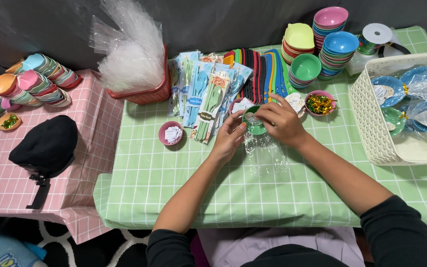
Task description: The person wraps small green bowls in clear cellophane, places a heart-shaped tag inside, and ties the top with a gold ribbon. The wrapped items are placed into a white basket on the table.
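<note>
Holding one green bowl [254, 126] | left hand [229, 134], right hand [281, 120] both gripping | one clear bag [265, 154]

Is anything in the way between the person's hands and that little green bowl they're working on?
Nothing visible. The left hand and right hand both already touch the green bowl, which sits at the mouth of a clear plastic bag lying on the green checked tablecloth.

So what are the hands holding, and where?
Both hold the green bowl by its rim: left hand at the near-left edge, right hand over the right, above a clear bag.
</note>
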